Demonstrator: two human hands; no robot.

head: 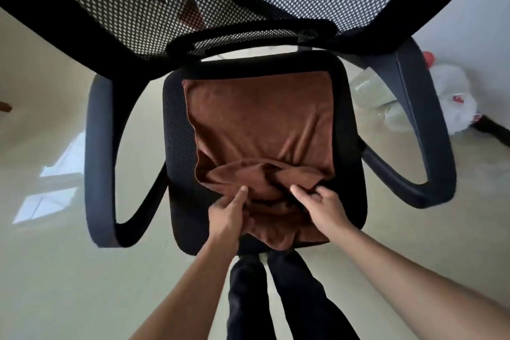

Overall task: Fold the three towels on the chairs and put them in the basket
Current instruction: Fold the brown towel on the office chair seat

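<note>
Towel (pixel 256 124), brown soft plush, lies rumpled on the black mesh chair seat (pixel 176 124) just beyond both hands. Left hand (pixel 229 215) pinches the bunched near edge; right hand (pixel 323 207) grips the folded-over flap beside it. Curved plastic armrest (pixel 99 146) outside left hand; white plastic bags (pixel 452 96) far right.

Here we see two forearms (pixel 193 284), bare all the way to the frame edge, and the left hand (pixel 227 218) and right hand (pixel 323 204) uncovered too. Below them, legs in plain black trousers (pixel 248 298), dark and matte.
</note>
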